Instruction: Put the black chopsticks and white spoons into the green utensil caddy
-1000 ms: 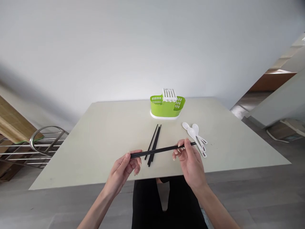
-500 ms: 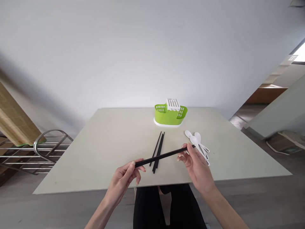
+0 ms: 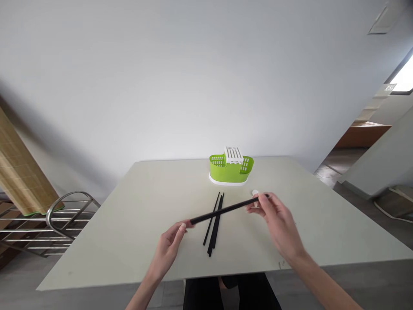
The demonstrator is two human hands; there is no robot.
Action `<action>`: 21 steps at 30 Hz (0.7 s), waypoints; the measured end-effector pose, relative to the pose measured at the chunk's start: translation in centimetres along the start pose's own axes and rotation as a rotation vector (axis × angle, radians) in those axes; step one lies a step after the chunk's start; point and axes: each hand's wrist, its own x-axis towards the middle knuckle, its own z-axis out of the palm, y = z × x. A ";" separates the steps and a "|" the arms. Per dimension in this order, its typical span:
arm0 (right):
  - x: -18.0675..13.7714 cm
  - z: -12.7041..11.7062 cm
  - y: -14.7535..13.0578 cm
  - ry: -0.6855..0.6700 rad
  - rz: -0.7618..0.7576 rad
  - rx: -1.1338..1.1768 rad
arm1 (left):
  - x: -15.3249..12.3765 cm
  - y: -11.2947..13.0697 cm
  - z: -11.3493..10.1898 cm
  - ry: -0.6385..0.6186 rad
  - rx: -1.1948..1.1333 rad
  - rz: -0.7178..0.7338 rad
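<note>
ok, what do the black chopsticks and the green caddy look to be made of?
Held chopsticks, pinched at the ends by the left hand and right hand: plastic or lacquered wood. Uniform black with a dull sheen, so I can't tell which. Loose chopsticks on the table look the same. Green caddy: moulded plastic, going by the saturated colour, slotted walls and white base.

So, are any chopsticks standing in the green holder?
No, nothing sticks up from the green holder; the held chopsticks hover above the table.

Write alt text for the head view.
A right hand grips one end of black chopsticks raised over a pale table, the left hand at the other end. More chopsticks lie beneath them; a green caddy stands beyond.
</note>
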 end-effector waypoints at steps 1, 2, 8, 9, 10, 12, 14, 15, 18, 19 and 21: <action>1.2 -0.2 -0.5 0.026 -0.054 -0.017 | 0.9 -0.8 -0.2 0.035 0.083 0.019; 2.6 -0.3 -1.0 0.055 -0.113 -0.036 | 2.0 -1.8 -0.6 0.071 0.172 0.038; 11.9 0.2 -4.8 0.077 -0.437 -0.214 | 9.2 -8.1 -3.5 0.287 0.657 0.138; 13.3 0.5 -5.2 0.061 -0.470 -0.255 | 10.2 -8.8 -3.9 0.301 0.704 0.139; 14.6 0.9 -5.5 0.049 -0.503 -0.297 | 11.2 -9.4 -4.2 0.312 0.739 0.138; 17.1 1.7 -5.6 0.013 -0.553 -0.392 | 12.7 -10.2 -4.7 0.331 0.796 0.127; 19.3 2.6 -5.4 -0.052 -0.570 -0.497 | 13.8 -10.5 -4.7 0.345 0.860 0.103; 20.4 3.0 -5.2 -0.093 -0.563 -0.553 | 14.1 -10.6 -4.6 0.352 0.896 0.090; 23.5 4.3 -4.3 -0.209 -0.511 -0.722 | 14.3 -10.9 -4.2 0.365 0.984 0.064; 24.6 4.6 -3.9 -0.238 -0.494 -0.776 | 14.2 -10.9 -4.1 0.365 1.002 0.060; 26.6 5.2 -3.0 -0.288 -0.464 -0.870 | 14.0 -11.0 -3.9 0.363 1.029 0.054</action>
